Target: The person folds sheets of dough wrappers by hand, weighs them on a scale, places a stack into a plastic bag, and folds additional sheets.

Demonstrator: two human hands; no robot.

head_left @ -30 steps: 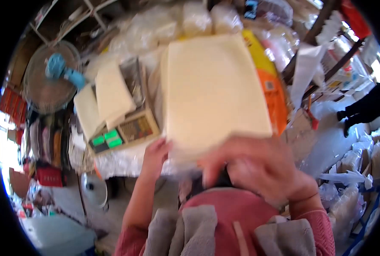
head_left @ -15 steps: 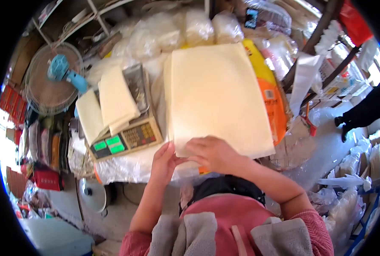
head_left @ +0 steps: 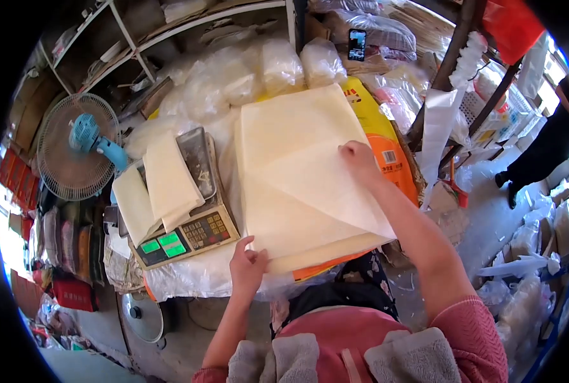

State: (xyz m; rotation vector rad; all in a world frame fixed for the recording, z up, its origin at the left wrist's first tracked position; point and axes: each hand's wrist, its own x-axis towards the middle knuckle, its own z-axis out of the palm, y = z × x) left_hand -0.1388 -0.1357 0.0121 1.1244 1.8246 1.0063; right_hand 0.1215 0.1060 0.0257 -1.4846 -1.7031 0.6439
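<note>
A stack of large, thin cream-coloured sheets [head_left: 297, 140] lies on the work surface before me. My right hand [head_left: 361, 163] is closed on part of the top sheet [head_left: 323, 191] over the right side of the stack. This sheet is raised and folded back diagonally, its lifted part running down to the stack's front right corner. At the front left corner, my left hand [head_left: 249, 263] has its fingers curled in a pinch at the sheets' edge; its fingertips are partly hidden.
Left of the stack is a digital scale [head_left: 211, 230] bearing folded cream sheets [head_left: 169, 179]. A fan [head_left: 83, 137] stands beyond it. Plastic-wrapped bundles [head_left: 278, 67] line the back near a phone [head_left: 356, 45]. An orange and yellow sack [head_left: 386, 150] lies under the stack. At far right stands another person [head_left: 540, 147].
My right hand has moved up and right from the front edge, carrying the top sheet's edge over the stack. My left hand stays near the front left corner. The camera view has shifted.
</note>
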